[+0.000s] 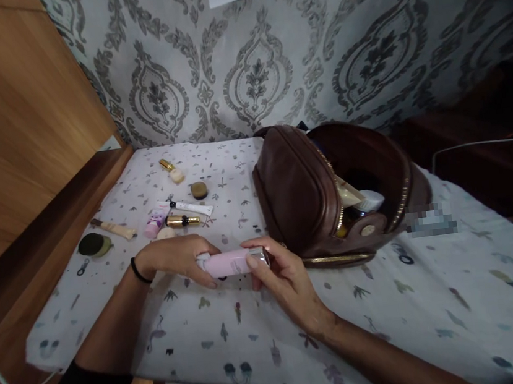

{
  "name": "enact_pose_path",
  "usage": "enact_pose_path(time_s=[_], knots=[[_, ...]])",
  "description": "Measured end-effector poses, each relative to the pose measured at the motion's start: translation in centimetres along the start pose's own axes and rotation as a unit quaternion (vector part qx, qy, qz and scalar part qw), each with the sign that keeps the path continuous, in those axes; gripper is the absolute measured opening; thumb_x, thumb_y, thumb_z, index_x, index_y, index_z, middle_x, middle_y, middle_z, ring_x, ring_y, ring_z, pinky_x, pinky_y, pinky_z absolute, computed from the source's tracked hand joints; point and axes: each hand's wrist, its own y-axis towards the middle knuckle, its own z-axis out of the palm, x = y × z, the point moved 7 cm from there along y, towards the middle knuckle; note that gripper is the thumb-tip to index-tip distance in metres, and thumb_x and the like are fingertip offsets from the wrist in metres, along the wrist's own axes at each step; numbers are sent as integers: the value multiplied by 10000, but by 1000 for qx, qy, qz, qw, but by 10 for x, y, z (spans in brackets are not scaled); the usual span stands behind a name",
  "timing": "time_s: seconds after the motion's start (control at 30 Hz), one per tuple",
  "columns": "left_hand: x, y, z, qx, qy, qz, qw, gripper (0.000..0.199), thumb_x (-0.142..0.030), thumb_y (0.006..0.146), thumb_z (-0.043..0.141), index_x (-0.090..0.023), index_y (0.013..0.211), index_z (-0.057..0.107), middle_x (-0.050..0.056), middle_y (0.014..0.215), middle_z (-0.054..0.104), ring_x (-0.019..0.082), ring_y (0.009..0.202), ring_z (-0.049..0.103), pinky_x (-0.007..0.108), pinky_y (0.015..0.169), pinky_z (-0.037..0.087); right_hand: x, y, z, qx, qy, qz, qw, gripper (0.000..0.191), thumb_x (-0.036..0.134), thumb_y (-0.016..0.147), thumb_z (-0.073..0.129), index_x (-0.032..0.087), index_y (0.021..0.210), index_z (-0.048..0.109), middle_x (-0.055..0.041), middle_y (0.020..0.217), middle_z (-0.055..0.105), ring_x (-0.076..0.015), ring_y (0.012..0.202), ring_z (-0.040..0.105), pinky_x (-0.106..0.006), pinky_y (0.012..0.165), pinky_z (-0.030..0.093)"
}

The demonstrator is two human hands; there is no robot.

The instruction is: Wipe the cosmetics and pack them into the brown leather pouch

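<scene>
A pale pink bottle [228, 263] with a shiny silver cap lies level between my two hands, above the front of the table. My left hand [183, 257], with a black band at the wrist, is closed round its left end, where a bit of whitish material shows between the fingers. At the other end, the thumb and fingers of my right hand [285, 275] grip the silver cap. Just behind my left hand are a gold and black tube [183, 220], a pink and purple tube [155, 222] and a white tube [193, 208].
An unzipped brown leather bag [294, 190] stands right of centre, with a white-topped container [370, 202] inside. Farther left lie a dark-lidded jar [93, 245], a beige tube [115, 228], a small round jar [199, 190] and a gold tube [166, 165]. A wooden panel [19, 90] borders the left side.
</scene>
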Motion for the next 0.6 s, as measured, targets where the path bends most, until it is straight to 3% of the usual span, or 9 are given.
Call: enact_pose_path(time_s=[0.17, 0.23, 0.27, 0.3, 0.37, 0.43, 0.47, 0.5, 0.6], knots=[[12, -21, -34, -103, -42, 33, 993, 269, -447, 706, 799, -193, 760, 727, 5, 724, 697, 194, 706, 647, 232, 597, 451, 6, -3, -7, -39, 14, -7, 999, 327, 505, 929, 621, 204, 1054, 654, 22, 619, 604, -137, 541, 543, -266, 535, 416], [21, -32, -53, -197, -74, 19, 977, 268, -458, 751, 762, -196, 791, 729, 17, 709, 704, 193, 668, 653, 245, 593, 471, 5, -2, -9, -51, 42, 4, 998, 352, 527, 908, 649, 207, 1052, 638, 13, 632, 633, -139, 554, 551, -262, 538, 421], [25, -38, -64, -274, -93, 16, 957, 281, -473, 789, 725, -196, 828, 724, 18, 696, 698, 182, 623, 639, 250, 575, 472, 4, -1, -8, -52, 61, 17, 997, 369, 540, 893, 667, 206, 1046, 630, 8, 638, 645, -139, 557, 553, -259, 538, 421], [26, -46, -75, -373, -106, 18, 921, 291, -482, 832, 679, -195, 867, 711, 11, 677, 684, 166, 574, 613, 254, 558, 471, 1, 0, -7, -50, 83, 32, 995, 390, 553, 874, 687, 205, 1037, 622, 5, 639, 655, -138, 557, 553, -255, 535, 419], [18, -70, -87, -597, -92, 46, 796, 262, -450, 900, 601, -196, 902, 665, -14, 652, 639, 141, 528, 567, 257, 558, 476, -6, 2, -2, -41, 137, 72, 987, 428, 573, 835, 726, 200, 1014, 615, 0, 634, 665, -137, 560, 557, -248, 532, 413], [-8, -86, -72, -739, 0, 109, 665, 170, -355, 931, 573, -199, 881, 621, -24, 674, 613, 137, 599, 589, 260, 638, 504, -15, 3, 5, -33, 204, 121, 971, 453, 580, 787, 767, 199, 978, 614, 2, 625, 663, -141, 576, 578, -240, 531, 407], [-25, -82, -58, -748, 66, 149, 643, 126, -307, 935, 568, -201, 884, 612, -11, 724, 632, 145, 667, 613, 262, 669, 512, -21, 2, 8, -30, 240, 145, 959, 454, 572, 763, 790, 200, 955, 615, 1, 638, 667, -142, 589, 591, -237, 536, 410], [-44, -72, -42, -725, 130, 203, 645, 91, -268, 941, 556, -200, 930, 614, 8, 782, 660, 152, 711, 628, 264, 679, 517, -26, 1, 12, -30, 274, 167, 947, 445, 553, 739, 812, 200, 927, 618, 2, 661, 671, -141, 602, 599, -235, 544, 416], [-86, -36, 16, -588, 305, 337, 669, 188, -235, 955, 537, -159, 1116, 598, 92, 942, 720, 211, 913, 678, 334, 810, 547, -41, -5, 16, -64, 350, 203, 913, 427, 439, 612, 903, 206, 846, 632, 26, 724, 656, -124, 640, 585, -232, 587, 449]])
